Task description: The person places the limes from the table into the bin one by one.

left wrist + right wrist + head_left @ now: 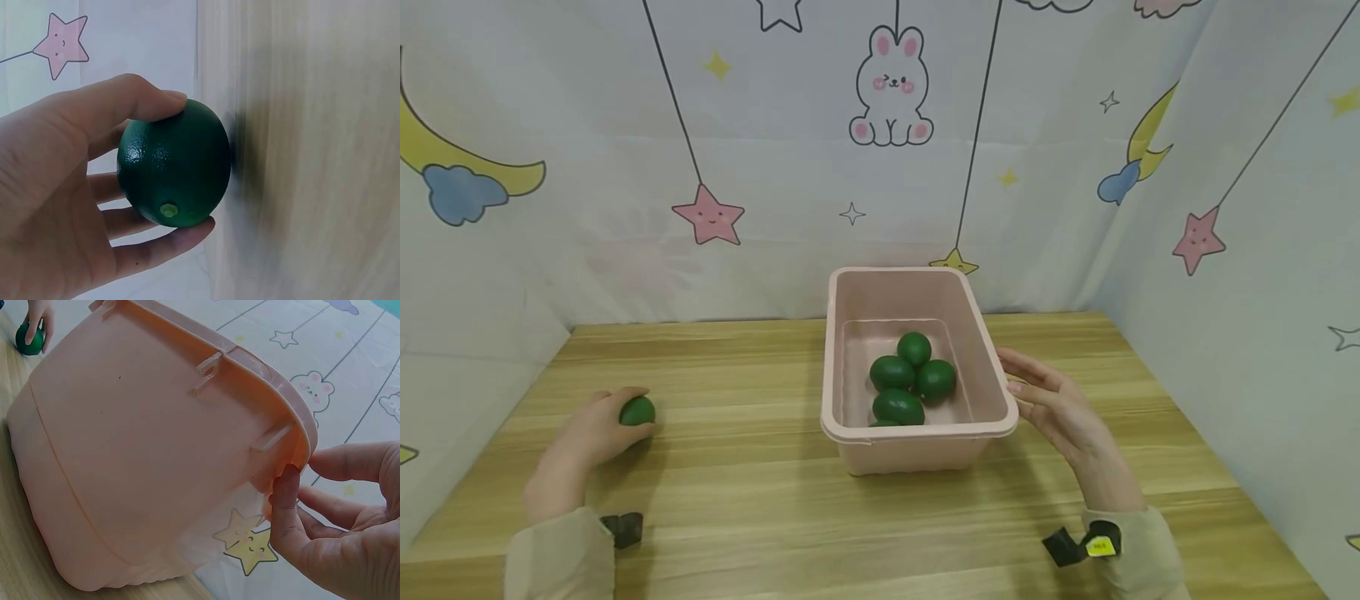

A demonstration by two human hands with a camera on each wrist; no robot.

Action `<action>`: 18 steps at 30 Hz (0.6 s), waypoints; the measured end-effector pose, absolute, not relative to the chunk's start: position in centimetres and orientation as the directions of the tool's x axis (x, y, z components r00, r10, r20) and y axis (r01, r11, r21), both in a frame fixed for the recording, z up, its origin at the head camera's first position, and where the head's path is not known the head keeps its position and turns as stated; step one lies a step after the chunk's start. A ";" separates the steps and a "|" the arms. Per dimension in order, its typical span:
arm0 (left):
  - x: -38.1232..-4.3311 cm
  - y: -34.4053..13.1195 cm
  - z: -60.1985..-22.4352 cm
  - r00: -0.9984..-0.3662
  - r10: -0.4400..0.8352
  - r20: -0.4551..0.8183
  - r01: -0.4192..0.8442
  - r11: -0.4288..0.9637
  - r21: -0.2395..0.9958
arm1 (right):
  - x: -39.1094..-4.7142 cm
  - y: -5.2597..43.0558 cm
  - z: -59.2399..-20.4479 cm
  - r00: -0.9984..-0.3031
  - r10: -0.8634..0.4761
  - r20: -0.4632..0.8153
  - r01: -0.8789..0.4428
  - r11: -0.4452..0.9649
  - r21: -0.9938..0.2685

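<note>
My left hand (587,429) holds a glossy dark green lime (178,165) between thumb and fingertips. It is low at the left side of the table, and the lime's pale stem end shows in the left wrist view. A pink plastic bin (921,432) stands right of centre, with several green limes (898,407) grouped inside. The nearest one is partly hidden by the front rim. At the bin's right side, my right hand (1067,412) pinches its rim with curled fingertips, seen close up in the right wrist view.
The wood-grain table (737,500) runs back to a white printed curtain (790,167), which also closes off both sides. The bin's back end stands close to that curtain. Both sleeves carry dark wrist straps (625,529).
</note>
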State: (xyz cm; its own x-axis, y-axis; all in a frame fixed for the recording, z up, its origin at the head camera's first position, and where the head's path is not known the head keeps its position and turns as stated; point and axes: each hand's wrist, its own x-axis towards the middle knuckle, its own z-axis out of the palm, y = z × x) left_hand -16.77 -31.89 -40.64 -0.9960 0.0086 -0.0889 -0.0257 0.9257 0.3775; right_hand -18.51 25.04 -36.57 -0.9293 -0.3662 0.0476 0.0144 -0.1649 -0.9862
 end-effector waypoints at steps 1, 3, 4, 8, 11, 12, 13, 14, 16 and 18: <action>-16.8 -31.8 -40.6 -0.996 0.010 -0.087 -0.024 0.924 0.382 | -18.5 25.1 -36.6 -0.930 -0.365 0.047 0.015 -0.164 -0.986; -16.8 -31.6 -40.4 -0.996 0.012 -0.084 -0.022 0.922 0.387 | -18.5 25.1 -36.5 -0.930 -0.365 0.047 0.014 -0.162 -0.987; -16.9 -31.5 -40.4 -0.997 0.015 -0.082 -0.018 0.921 0.389 | -18.4 25.1 -36.5 -0.931 -0.363 0.047 0.014 -0.162 -0.987; -17.1 -31.0 -40.4 -0.997 0.017 -0.078 -0.015 0.921 0.389 | -18.3 25.4 -36.5 -0.933 -0.356 0.048 0.011 -0.162 -0.987; -17.2 -30.7 -40.3 -0.997 0.021 -0.078 -0.010 0.921 0.389 | -18.3 25.4 -36.5 -0.936 -0.350 0.045 0.012 -0.160 -0.987; -17.2 -30.6 -40.3 -0.997 0.024 -0.073 -0.006 0.922 0.386 | -18.3 25.3 -36.5 -0.936 -0.349 0.042 0.014 -0.158 -0.987; -17.2 -30.5 -40.4 -0.997 0.029 -0.069 0.000 0.923 0.385 | -18.3 25.3 -36.6 -0.937 -0.348 0.041 0.015 -0.155 -0.988; -17.2 -30.4 -40.4 -0.997 0.032 -0.067 0.004 0.923 0.384 | -18.3 25.2 -36.5 -0.937 -0.346 0.038 0.016 -0.151 -0.988; -17.3 -30.2 -40.4 -0.997 0.038 -0.067 0.010 0.924 0.383 | -18.4 25.1 -36.5 -0.937 -0.347 0.031 0.020 -0.143 -0.989; -17.4 -29.8 -40.4 -0.997 0.042 -0.063 0.014 0.924 0.383 | -18.5 25.1 -36.4 -0.938 -0.346 0.027 0.022 -0.137 -0.990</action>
